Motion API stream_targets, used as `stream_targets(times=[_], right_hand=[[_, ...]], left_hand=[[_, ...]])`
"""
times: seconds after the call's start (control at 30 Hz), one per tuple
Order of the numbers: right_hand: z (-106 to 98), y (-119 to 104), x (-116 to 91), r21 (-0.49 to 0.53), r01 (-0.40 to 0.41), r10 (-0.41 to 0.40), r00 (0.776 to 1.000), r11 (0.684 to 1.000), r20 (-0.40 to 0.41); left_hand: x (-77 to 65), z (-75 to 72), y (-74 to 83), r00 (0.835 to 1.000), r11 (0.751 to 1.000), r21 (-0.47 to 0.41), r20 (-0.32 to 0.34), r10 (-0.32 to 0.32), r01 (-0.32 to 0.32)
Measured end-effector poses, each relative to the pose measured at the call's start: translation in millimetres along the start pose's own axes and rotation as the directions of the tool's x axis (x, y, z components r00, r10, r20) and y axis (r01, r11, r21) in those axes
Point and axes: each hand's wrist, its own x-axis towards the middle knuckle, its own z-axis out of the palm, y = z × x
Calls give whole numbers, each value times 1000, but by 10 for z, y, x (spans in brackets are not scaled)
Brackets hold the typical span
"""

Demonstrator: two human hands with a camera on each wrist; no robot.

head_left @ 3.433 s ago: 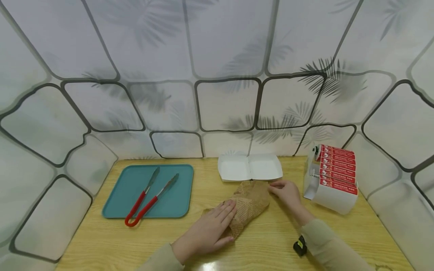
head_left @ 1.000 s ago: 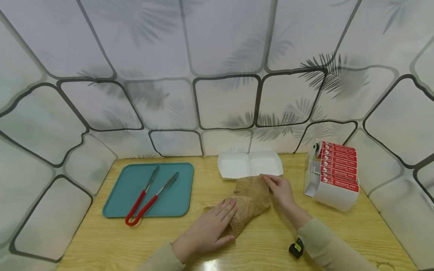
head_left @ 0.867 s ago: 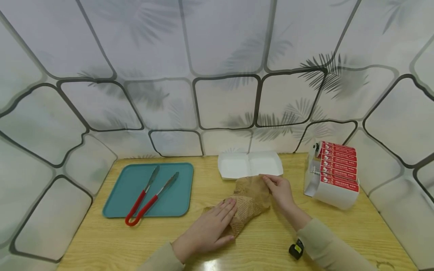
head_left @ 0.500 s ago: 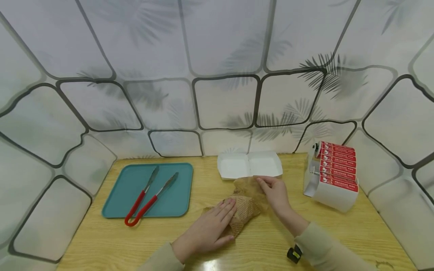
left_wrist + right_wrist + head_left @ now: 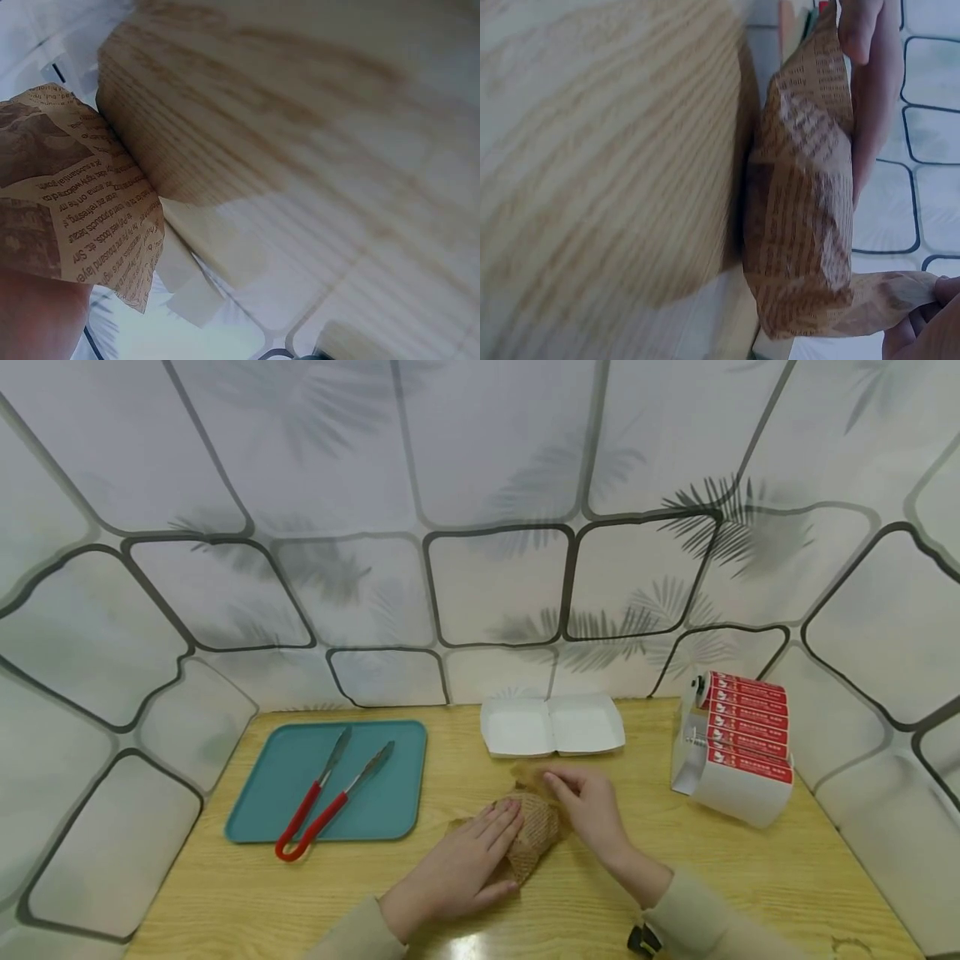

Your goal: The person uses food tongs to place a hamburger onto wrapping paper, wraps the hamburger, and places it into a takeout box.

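Note:
A bundle in brown newsprint-patterned wrapping paper [image 5: 537,827] lies on the wooden table, its printed text plain in both wrist views. What is inside the paper is hidden. My left hand [image 5: 468,864] rests flat on the bundle's left side with fingers stretched out. At the far right corner, my right hand [image 5: 588,806] pinches a loose flap of the paper between thumb and fingers. In the right wrist view that flap [image 5: 892,300] is drawn up away from the bundle. Just behind stands an open white paper box [image 5: 551,727] with two shallow halves.
To the left, red-handled tongs [image 5: 315,818] lie on a teal tray [image 5: 255,793]. A white dispenser with red-labelled rolls [image 5: 742,752] stands at the right. A small black object [image 5: 643,940] sits beside the right sleeve. A patterned backdrop encloses the table.
My right hand has drawn the paper's far right flap leftward and toward me, folding it over the bundle. The left hand has stayed in place.

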Motion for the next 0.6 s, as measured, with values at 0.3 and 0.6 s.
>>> stream_targets(times=[0.3,0.6], right_hand=[[178,-21,-162,45,10,-11,1000,999,11],[296,66,-269,81,8,-12,999,997,47]], left_hand=[[5,0,4,1000,1000,13,18,-12,12],[-14,23,5,1000,1000,-3,17,-15,15]])
